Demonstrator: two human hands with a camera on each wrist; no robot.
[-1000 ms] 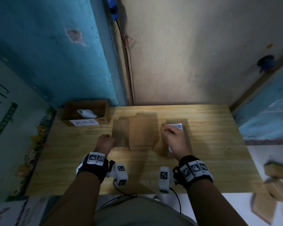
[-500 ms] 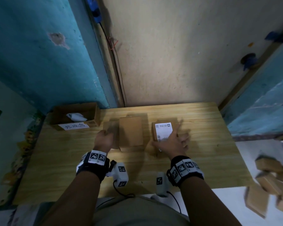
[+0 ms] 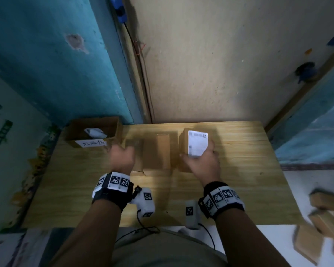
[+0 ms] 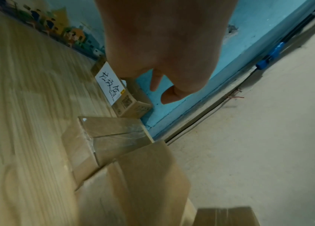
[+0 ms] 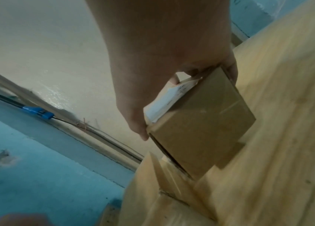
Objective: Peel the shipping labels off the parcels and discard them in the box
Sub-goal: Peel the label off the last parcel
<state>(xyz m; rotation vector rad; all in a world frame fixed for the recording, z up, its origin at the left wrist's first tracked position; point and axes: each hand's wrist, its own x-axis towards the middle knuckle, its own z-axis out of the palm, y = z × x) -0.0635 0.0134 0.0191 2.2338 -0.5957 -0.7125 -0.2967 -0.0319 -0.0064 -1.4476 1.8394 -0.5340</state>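
Note:
A small cardboard parcel (image 3: 183, 145) (image 5: 201, 122) with a white shipping label (image 3: 198, 144) (image 5: 170, 100) on top is tilted up off the wooden table (image 3: 245, 176). My right hand (image 3: 202, 162) (image 5: 172, 64) grips it from the near end, thumb on one side and fingers on the other. My left hand (image 3: 121, 157) (image 4: 162, 91) hovers, fingers loosely hanging, holding nothing, over a low taped parcel (image 3: 134, 151) (image 4: 114, 134). The open cardboard discard box (image 3: 112, 124) (image 4: 133, 107) stands at the table's back left, with a crumpled label (image 3: 94, 132) inside.
A taller bare parcel (image 3: 156, 153) (image 4: 149, 175) stands between the low parcel and the labelled one. The discard box bears a handwritten paper sign (image 3: 91, 143) (image 4: 110, 85). A pile of parcels (image 3: 326, 218) lies right of the table. Walls close the back.
My right hand shifted from the label's top to a grip on the parcel's near end and tipped it up. My left hand lifted off the low parcel.

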